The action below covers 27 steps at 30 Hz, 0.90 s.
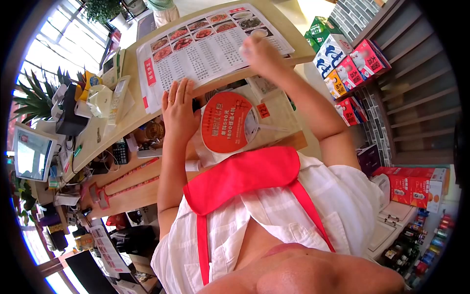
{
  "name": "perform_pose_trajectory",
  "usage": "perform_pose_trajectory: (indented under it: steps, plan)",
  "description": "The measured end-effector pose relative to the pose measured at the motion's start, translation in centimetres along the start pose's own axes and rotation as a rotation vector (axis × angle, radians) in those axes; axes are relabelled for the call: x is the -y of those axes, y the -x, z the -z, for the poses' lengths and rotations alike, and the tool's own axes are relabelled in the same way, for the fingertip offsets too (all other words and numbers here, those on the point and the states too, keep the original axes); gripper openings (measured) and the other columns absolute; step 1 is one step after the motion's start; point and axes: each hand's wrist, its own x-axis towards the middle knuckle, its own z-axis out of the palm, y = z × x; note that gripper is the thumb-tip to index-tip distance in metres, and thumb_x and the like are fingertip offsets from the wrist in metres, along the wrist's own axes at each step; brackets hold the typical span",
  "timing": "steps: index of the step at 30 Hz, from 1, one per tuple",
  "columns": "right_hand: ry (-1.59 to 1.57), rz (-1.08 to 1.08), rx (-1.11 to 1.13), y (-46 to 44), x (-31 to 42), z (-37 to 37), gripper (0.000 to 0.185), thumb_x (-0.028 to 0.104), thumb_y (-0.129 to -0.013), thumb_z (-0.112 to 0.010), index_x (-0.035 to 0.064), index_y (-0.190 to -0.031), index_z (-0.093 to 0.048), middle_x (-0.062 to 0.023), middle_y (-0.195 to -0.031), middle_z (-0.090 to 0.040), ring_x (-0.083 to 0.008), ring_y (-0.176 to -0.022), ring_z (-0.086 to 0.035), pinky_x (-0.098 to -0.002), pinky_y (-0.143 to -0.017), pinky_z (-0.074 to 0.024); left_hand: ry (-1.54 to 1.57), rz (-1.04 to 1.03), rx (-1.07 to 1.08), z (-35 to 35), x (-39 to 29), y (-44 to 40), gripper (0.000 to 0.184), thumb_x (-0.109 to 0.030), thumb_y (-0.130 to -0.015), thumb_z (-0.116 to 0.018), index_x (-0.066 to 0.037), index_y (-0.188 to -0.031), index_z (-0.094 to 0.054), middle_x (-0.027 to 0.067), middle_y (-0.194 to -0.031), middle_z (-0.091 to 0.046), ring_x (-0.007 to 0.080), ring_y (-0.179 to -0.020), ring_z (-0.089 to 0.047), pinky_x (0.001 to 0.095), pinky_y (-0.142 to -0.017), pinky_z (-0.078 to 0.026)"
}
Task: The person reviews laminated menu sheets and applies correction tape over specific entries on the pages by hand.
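My left hand (179, 100), a ring on one finger, lies flat with fingers stretched at the near edge of a large menu sheet (196, 68). Printed food photos and columns of text cover the sheet, which is spread on the wooden counter (132, 73). Over the right part of the sheet, my right hand (262, 55) is closed and slightly blurred. A small whitish bit shows at its fingers; what it is I cannot make out. Below the counter's edge, between my forearms, is a round red hand fan (227, 122) with a pale handle.
At left on the counter stand a tissue pack (99, 100), a black holder (72, 115) and a monitor (33, 152). Stacked tissue boxes (350, 68) stand at right. Lower right are a red carton (416, 188) and several bottles (399, 252). Part of another person (164, 12) shows beyond the counter.
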Motion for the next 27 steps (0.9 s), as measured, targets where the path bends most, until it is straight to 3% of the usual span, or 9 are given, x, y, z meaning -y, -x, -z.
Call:
perform_pose_trajectory:
  steps: [1, 4, 5, 10, 12, 15, 18, 21, 27]
  plan:
    - [-0.040, 0.154, -0.021, 0.8, 1.5, -0.5, 0.018, 0.011, -0.082, -0.053, -0.0040, -0.091, -0.053, -0.0239, -0.079, -0.061, -0.0381, -0.075, -0.061, -0.0459, -0.068, -0.0506, -0.002, -0.003, -0.007, -0.1, 0.1, 0.0, 0.067, -0.012, -0.067, -0.065, -0.009, -0.130, -0.043, 0.0079, -0.134, -0.045, 0.0292, -0.127, -0.039, 0.0459, -0.106, -0.024]
    - [0.035, 0.058, 0.008, 0.5, -0.3, -0.4, 0.016, 0.011, -0.082, -0.051, -0.0034, -0.090, -0.052, -0.0234, -0.076, -0.060, -0.0387, -0.073, -0.061, -0.0474, -0.069, -0.0501, -0.012, -0.005, 0.003, -0.3, 0.4, 0.1, 0.066, -0.013, -0.068, -0.064, -0.009, -0.130, -0.043, 0.0079, -0.135, -0.045, 0.0289, -0.128, -0.038, 0.0458, -0.107, -0.024]
    - [0.050, -0.188, 0.012, 0.0, -1.5, 0.6, 0.018, 0.011, -0.082, -0.051, -0.0037, -0.092, -0.052, -0.0239, -0.078, -0.061, -0.0385, -0.075, -0.061, -0.0481, -0.070, -0.0498, 0.001, 0.002, 0.017, -0.1, 0.4, 0.1, 0.066, -0.013, -0.068, -0.063, -0.010, -0.131, -0.043, 0.0078, -0.135, -0.044, 0.0286, -0.129, -0.037, 0.0456, -0.107, -0.023]
    - [0.282, -0.395, -0.150, 1.4, -15.3, 4.3, 0.027, 0.023, -0.082, -0.055, -0.0014, -0.095, -0.056, -0.0229, -0.090, -0.062, -0.0377, -0.085, -0.061, -0.0457, -0.071, -0.0489, 0.032, 0.011, 0.046, 0.1, 0.3, 0.1, 0.068, -0.012, -0.066, -0.064, -0.009, -0.131, -0.042, 0.0082, -0.137, -0.042, 0.0288, -0.130, -0.034, 0.0452, -0.108, -0.022]
    - [0.168, -0.339, -0.237, 3.6, -16.3, 5.7, 0.026, 0.023, -0.082, -0.058, -0.0005, -0.094, -0.057, -0.0202, -0.087, -0.062, -0.0355, -0.080, -0.061, -0.0424, -0.070, -0.0481, 0.040, 0.036, 0.067, 0.2, 0.6, 0.0, 0.069, -0.012, -0.066, -0.064, -0.009, -0.131, -0.042, 0.0082, -0.138, -0.041, 0.0285, -0.131, -0.033, 0.0450, -0.108, -0.022]
    - [-0.375, -0.326, -0.246, 7.8, -18.4, 5.1, 0.024, 0.017, -0.083, -0.065, 0.0002, -0.096, -0.054, -0.0045, -0.087, -0.055, -0.0127, -0.078, -0.051, -0.0256, -0.071, -0.0435, -0.034, 0.033, 0.080, 0.1, 0.8, 0.0, 0.065, -0.015, -0.068, -0.066, -0.009, -0.129, -0.045, 0.0093, -0.135, -0.043, 0.0282, -0.129, -0.036, 0.0439, -0.107, -0.023]
    - [-0.518, -0.380, -0.201, 11.3, -19.3, 4.5, 0.027, 0.016, -0.085, -0.063, -0.0012, -0.103, -0.053, -0.0059, -0.096, -0.055, -0.0133, -0.085, -0.051, -0.0257, -0.077, -0.0429, 0.128, 0.016, 0.045, 0.5, 1.4, -0.4, 0.047, -0.027, -0.072, -0.066, -0.010, -0.114, -0.055, 0.0071, -0.124, -0.050, 0.0283, -0.120, -0.043, 0.0428, -0.100, -0.031]
    - [-0.616, -0.415, -0.151, 13.1, -20.0, 4.0, 0.030, 0.015, -0.087, -0.061, -0.0027, -0.110, -0.051, -0.0072, -0.105, -0.056, -0.0138, -0.093, -0.052, -0.0257, -0.084, -0.0423, -0.144, -0.106, -0.033, 0.0, 2.2, -0.9, 0.040, -0.033, -0.070, -0.065, -0.021, -0.107, -0.059, 0.0037, -0.114, -0.055, 0.0226, -0.104, -0.054, 0.0424, -0.088, -0.039]
    - [-0.855, -0.392, 0.008, 11.2, -11.0, 4.0, 0.023, 0.014, -0.089, -0.058, -0.0005, -0.106, -0.052, -0.0013, -0.092, -0.052, -0.0083, -0.076, -0.045, -0.0211, -0.069, -0.0382, -0.074, -0.028, -0.255, 0.3, 2.8, 0.2, 0.041, -0.028, -0.075, -0.065, -0.020, -0.115, -0.059, 0.0060, -0.122, -0.052, 0.0264, -0.108, -0.051, 0.0416, -0.093, -0.039]
